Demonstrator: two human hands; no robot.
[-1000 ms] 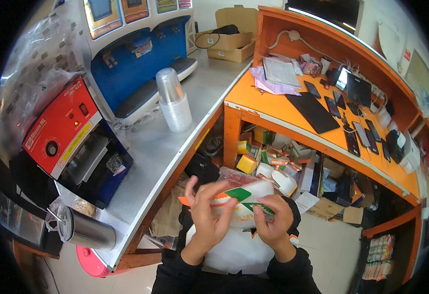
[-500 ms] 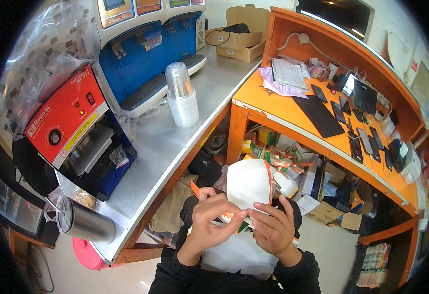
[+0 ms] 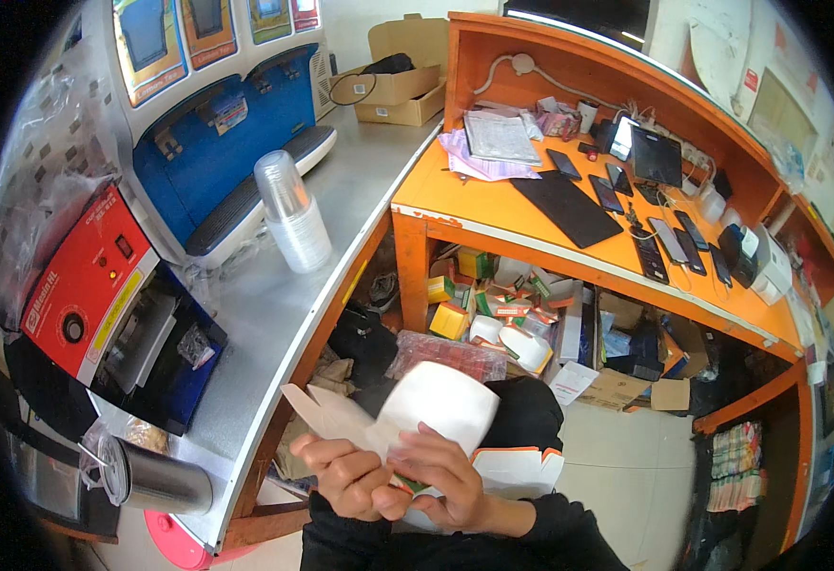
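A partly folded paper food box (image 3: 445,402), white inside, is between my hands above my lap. My left hand (image 3: 343,479) is closed, its curled fingers gripping the box's left side where a pale flap sticks up. Across the lower part of the box my right hand (image 3: 443,481) lies with bent fingers pressed on the board, its thumb below. A bit of green and orange print shows between the hands. On my lap rests another white carton piece (image 3: 520,470) with orange edges, partly hidden by my right arm.
At left a metal counter (image 3: 274,328) carries a red cup sealer (image 3: 88,276), stacked clear plastic cups (image 3: 293,214), a steel tumbler (image 3: 165,481) and a blue drink dispenser (image 3: 226,133). An orange desk (image 3: 493,209) with several phones stands ahead. Folded cartons (image 3: 521,314) crowd the shelf beneath.
The box has turned and tilted left, with a flap now raised on its left. My hands moved down and left; the left fingers went from a pinch to a fuller grip. My view shifted right.
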